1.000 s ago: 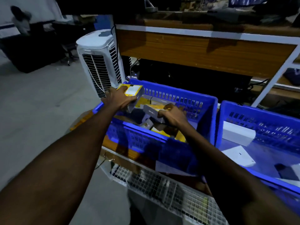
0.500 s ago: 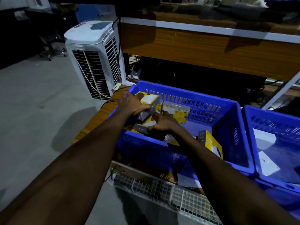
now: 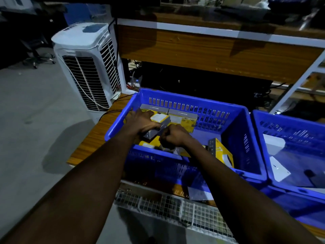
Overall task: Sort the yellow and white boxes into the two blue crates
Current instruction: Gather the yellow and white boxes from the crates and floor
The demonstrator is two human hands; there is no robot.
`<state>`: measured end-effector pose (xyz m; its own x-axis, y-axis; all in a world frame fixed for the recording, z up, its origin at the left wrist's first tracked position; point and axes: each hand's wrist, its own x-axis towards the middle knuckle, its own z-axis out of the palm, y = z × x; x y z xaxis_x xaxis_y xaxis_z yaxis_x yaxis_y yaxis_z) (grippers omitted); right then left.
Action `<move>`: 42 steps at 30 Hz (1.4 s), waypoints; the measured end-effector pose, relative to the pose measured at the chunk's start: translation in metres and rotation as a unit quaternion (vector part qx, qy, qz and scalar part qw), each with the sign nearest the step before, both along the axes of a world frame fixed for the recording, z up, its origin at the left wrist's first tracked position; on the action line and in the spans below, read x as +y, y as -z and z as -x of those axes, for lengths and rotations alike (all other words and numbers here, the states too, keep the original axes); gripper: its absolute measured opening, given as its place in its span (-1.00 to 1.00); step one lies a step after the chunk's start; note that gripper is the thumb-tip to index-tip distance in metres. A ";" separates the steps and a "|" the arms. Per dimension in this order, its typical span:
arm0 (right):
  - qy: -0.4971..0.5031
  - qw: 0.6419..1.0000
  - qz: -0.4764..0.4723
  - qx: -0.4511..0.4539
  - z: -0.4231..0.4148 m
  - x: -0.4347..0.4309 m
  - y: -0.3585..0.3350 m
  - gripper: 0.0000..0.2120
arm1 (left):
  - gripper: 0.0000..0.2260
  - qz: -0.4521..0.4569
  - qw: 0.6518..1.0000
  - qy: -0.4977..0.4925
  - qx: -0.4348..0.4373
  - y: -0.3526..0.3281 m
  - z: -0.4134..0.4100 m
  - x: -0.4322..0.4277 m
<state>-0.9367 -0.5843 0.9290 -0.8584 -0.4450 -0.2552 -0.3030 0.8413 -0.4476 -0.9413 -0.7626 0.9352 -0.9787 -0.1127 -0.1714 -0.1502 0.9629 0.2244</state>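
Both my hands are inside the left blue crate [image 3: 233,110], which holds several yellow boxes. My left hand [image 3: 142,120] grips a yellow box with a white label [image 3: 159,118] low in the crate's back left part. My right hand [image 3: 173,136] is curled round another yellow box [image 3: 151,143] lying beneath it, mostly hidden. Two more yellow boxes [image 3: 182,118] stand against the far wall, and one [image 3: 220,152] leans at the right. The right blue crate [image 3: 260,120] holds white boxes [image 3: 273,144].
A white air cooler [image 3: 88,67] stands on the floor to the left. A wooden desk panel [image 3: 211,48] rises behind the crates. The crates sit on a wooden tabletop [image 3: 91,140]; a wire mesh basket [image 3: 175,206] hangs below its front edge.
My left hand has lowered its yellow box from above the rim down into the left crate. My right hand stayed low among the boxes there. The view shifted left.
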 end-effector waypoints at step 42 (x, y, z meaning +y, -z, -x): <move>0.160 0.970 -0.091 0.160 -0.065 0.216 -0.016 -0.74 | -0.46 -0.070 0.988 0.138 0.018 -0.003 -0.067 0.262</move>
<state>-0.8720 -0.3683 0.9446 -0.9934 -0.1145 -0.0017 -0.1117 0.9716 -0.2088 -0.8745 -0.5008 0.9383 -0.9745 0.1825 -0.1307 0.1251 0.9248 0.3592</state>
